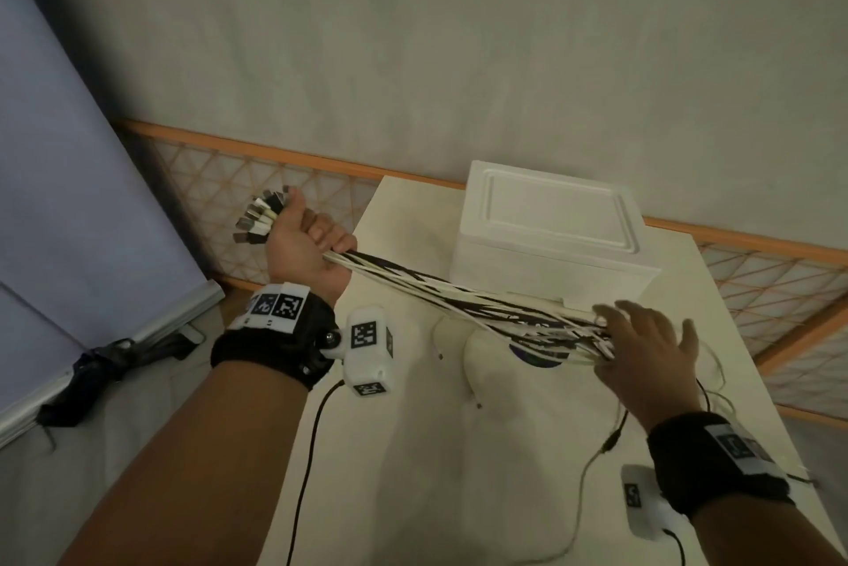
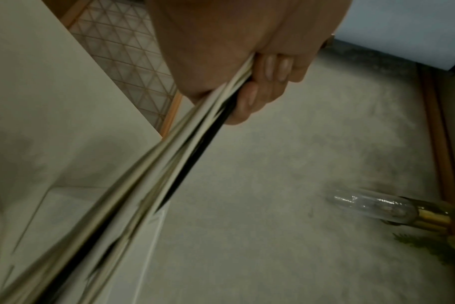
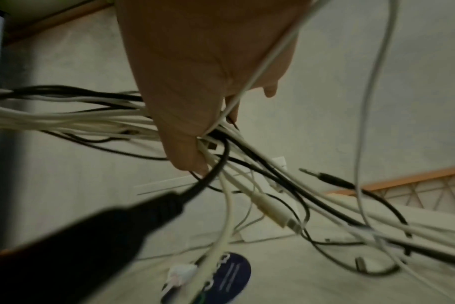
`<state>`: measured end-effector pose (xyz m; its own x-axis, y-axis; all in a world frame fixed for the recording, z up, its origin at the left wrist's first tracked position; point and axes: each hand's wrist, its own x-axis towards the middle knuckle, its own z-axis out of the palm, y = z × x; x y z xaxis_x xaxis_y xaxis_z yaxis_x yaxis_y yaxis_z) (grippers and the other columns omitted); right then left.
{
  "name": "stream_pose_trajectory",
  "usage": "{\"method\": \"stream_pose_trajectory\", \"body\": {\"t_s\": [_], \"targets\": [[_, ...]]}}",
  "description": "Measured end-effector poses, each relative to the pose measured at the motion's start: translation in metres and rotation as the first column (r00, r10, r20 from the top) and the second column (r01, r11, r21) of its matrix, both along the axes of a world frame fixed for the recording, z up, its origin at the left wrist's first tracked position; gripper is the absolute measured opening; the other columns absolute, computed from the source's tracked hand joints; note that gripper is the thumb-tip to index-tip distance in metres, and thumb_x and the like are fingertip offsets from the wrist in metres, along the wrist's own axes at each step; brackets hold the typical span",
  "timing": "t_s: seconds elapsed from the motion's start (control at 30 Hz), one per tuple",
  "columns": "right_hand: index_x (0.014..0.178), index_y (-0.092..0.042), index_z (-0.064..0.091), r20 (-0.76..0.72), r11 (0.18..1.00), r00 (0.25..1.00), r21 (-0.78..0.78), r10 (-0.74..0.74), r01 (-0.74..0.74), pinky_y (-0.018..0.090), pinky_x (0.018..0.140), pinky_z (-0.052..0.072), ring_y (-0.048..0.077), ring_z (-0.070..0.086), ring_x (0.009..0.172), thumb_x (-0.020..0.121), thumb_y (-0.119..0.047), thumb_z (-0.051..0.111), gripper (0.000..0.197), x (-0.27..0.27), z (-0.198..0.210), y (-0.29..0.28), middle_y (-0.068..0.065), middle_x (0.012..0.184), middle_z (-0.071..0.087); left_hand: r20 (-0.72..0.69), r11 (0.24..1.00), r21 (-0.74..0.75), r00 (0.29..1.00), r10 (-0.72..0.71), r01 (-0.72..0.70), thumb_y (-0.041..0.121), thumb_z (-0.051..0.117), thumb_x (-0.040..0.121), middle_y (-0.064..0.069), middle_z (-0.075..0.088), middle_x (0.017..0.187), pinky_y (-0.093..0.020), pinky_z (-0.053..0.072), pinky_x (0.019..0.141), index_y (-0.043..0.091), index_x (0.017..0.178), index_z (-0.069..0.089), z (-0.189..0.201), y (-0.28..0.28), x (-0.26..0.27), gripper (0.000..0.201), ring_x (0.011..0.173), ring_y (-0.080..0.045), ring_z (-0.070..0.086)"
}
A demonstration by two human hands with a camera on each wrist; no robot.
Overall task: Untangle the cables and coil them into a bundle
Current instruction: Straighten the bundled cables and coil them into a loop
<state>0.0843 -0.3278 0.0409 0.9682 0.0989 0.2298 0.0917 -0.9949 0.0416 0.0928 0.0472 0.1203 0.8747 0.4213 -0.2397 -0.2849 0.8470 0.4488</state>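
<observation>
The cables (image 1: 463, 297), white and black, stretch in a taut bundle in the air above the desk (image 1: 413, 450), running from off its left edge across to its right side, in front of the white box (image 1: 550, 239). Their plugs (image 1: 259, 216) fan out of the top of the left hand (image 1: 305, 246), all gathered at one end.

The left hand is raised, palm turned toward the camera, beyond the desk's left edge. Its grip is a closed fist: the fingers (image 2: 270, 70) curl tight round the bundle, which leaves the fist below the little finger.

The right hand (image 1: 647, 354) hovers palm down over the right part of the desk, at the far end of the taut stretch. Its fingers (image 1: 619, 313) are spread and nearly straight, raked in among the cables; from the right wrist view the strands pass under the palm (image 3: 195, 61) and between the fingers, and loose ends hang below it toward the desk, among them a black jack plug (image 3: 322, 176) and a white connector (image 3: 273, 211).

The box stands closed near the far edge of the desk; its contents cannot be seen. A dark round sticker (image 3: 229, 277) lies on the desk under the dangling ends.
</observation>
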Motion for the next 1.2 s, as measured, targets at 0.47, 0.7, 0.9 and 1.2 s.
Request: {"method": "stream_pose_trajectory", "body": {"t_s": [0.47, 0.7, 0.9, 1.2], "targets": [[0.132, -0.027, 0.045, 0.073, 0.931, 0.958, -0.224, -0.278, 0.288, 0.053, 0.087, 0.046, 0.039, 0.050, 0.110, 0.059, -0.040, 0.085, 0.085, 0.054, 0.062, -0.078, 0.010, 0.130, 0.051, -0.059, 1.000, 0.005, 0.998, 0.025, -0.024, 0.038, 0.054, 0.093, 0.008, 0.031, 0.041, -0.018, 0.022, 0.035, 0.022, 0.046, 0.037, -0.027, 0.014, -0.002, 0.053, 0.032, -0.007, 0.025], [0.142, -0.034, 0.033, -0.534, 0.950, 0.817, -0.308, -0.219, 0.053, 0.041, 0.101, 0.039, 0.023, 0.046, 0.125, 0.056, -0.056, 0.083, 0.102, 0.041, 0.069, -0.047, -0.003, 0.138, 0.047, -0.046, 0.995, 0.075, 0.997, -0.059, 0.062, 0.040, 0.051, 0.094, 0.008, 0.034, 0.039, -0.017, 0.026, 0.037, 0.022, 0.042, 0.039, -0.038, 0.008, -0.001, 0.057, 0.031, -0.007, 0.027], [0.107, -0.023, 0.071, -0.094, 0.681, 0.813, 0.607, 0.574, -0.410, 0.008, 0.081, 0.041, -0.002, 0.055, 0.091, 0.090, -0.025, 0.063, 0.018, 0.004, 0.080, 0.123, -0.010, 0.105, 0.067, -0.022, 0.968, 0.143, 0.979, -0.204, 0.205, 0.041, 0.052, 0.093, 0.001, 0.043, 0.051, -0.024, 0.040, 0.053, 0.017, 0.055, 0.046, -0.037, -0.046, 0.000, 0.045, 0.046, -0.011, 0.041], [0.106, -0.021, 0.068, -0.252, 0.439, 0.709, 0.894, 0.659, -0.090, 0.012, 0.068, 0.044, 0.010, 0.063, 0.079, 0.100, -0.036, 0.042, 0.031, -0.019, 0.033, 0.193, -0.003, 0.091, 0.068, 0.000, 0.978, 0.173, 0.993, -0.121, 0.119, 0.032, 0.058, 0.085, -0.001, 0.052, 0.054, -0.032, 0.050, 0.083, 0.013, 0.058, 0.059, -0.042, -0.049, -0.006, 0.032, 0.059, -0.015, 0.060]]}}
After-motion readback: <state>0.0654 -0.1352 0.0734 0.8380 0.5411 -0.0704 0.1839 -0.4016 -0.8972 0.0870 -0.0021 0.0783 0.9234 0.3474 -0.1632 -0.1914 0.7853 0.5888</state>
